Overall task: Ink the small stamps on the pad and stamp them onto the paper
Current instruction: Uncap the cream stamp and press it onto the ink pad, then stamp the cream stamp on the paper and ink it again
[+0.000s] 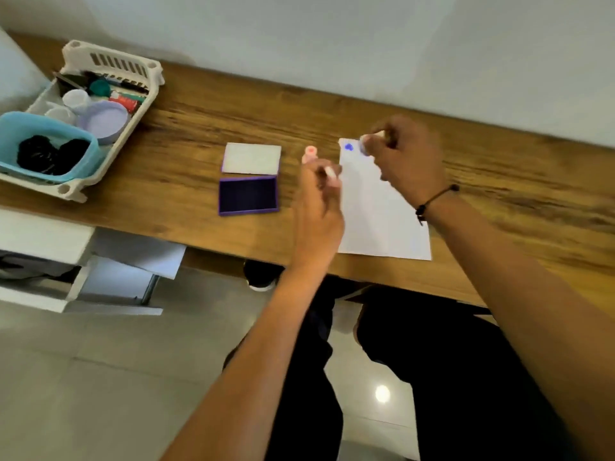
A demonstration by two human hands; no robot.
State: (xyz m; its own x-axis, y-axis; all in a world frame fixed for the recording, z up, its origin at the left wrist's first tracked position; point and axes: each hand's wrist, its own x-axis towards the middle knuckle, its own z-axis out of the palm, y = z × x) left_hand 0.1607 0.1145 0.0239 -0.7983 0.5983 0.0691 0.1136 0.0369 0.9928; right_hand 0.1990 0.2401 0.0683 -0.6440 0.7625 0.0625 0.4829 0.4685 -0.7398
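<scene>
Stamping at far corner of white paper sheet

Small whitish stamp pinched by right hand, pink-tipped stamp by left hand; open purple ink pad mid-table. Risk: smudged print if paper's dragged, as it isn't held down.

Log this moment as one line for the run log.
right hand: stamp at paper | left hand: second stamp | ink pad: open

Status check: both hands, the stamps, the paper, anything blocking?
Right hand holds a stamp at the paper, beside one blue print. Left hand holds a pink stamp. Ink pad open, unobstructed.
</scene>
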